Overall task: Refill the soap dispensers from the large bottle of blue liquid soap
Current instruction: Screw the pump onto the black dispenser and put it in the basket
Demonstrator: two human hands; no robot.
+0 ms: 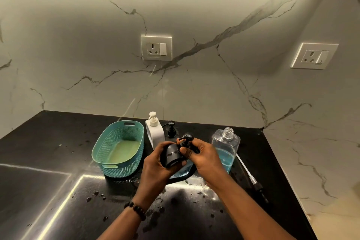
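My left hand (155,165) grips a small black soap dispenser bottle (172,155), tilted toward me above the counter. My right hand (200,155) pinches its black pump head (186,140) at the bottle's neck. To the right stands the large clear bottle (226,146) with blue soap in its lower half and its neck uncapped. Behind my hands stand a white pump dispenser (154,130) and another black pump dispenser (171,129). A dark tray (183,171) lies under my hands, mostly hidden.
A teal perforated basket (118,150) sits left of the dispensers on the black counter (58,161). A loose pump with a long white tube (247,171) lies right of the large bottle. Water drops spot the counter. Marble walls with two sockets close the back and right.
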